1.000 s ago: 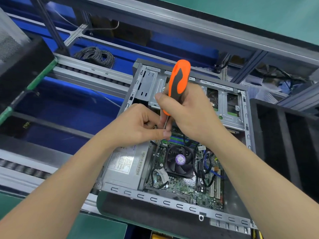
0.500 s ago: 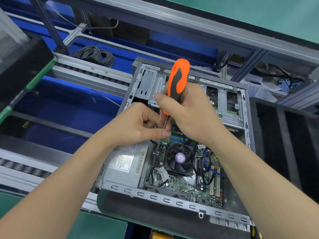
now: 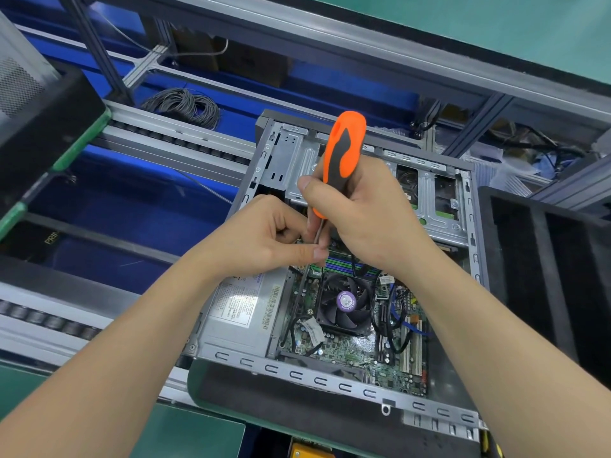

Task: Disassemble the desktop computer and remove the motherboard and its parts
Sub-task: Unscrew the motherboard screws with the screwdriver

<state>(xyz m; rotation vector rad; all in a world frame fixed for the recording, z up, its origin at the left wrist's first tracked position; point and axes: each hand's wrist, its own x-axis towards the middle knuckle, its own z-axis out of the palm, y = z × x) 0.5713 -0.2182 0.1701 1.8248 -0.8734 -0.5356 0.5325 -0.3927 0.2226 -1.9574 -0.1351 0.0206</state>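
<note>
The desktop computer case [image 3: 330,375] lay on its side, open, on a dark mat [image 3: 281,399] at the edge of the green counter [image 3: 198,436]. Inside it sat the motherboard [image 3: 357,357], with the black cooling fan [image 3: 345,304] near its middle and the grey power supply [image 3: 238,314] just beside it on the left. The right hand [image 3: 363,223] was clenched round the orange and black handle of a screwdriver [image 3: 344,153], which stood nearly upright above the upper part of the board. The left hand [image 3: 264,241] pinched the screwdriver's thin metal shaft between thumb and fingers, just below the handle. The tip was hidden behind that hand. A coil of grey wire [image 3: 185,104] lay beyond the case, well apart from it, and a black foam tray [image 3: 542,259] stood to the right.
</note>
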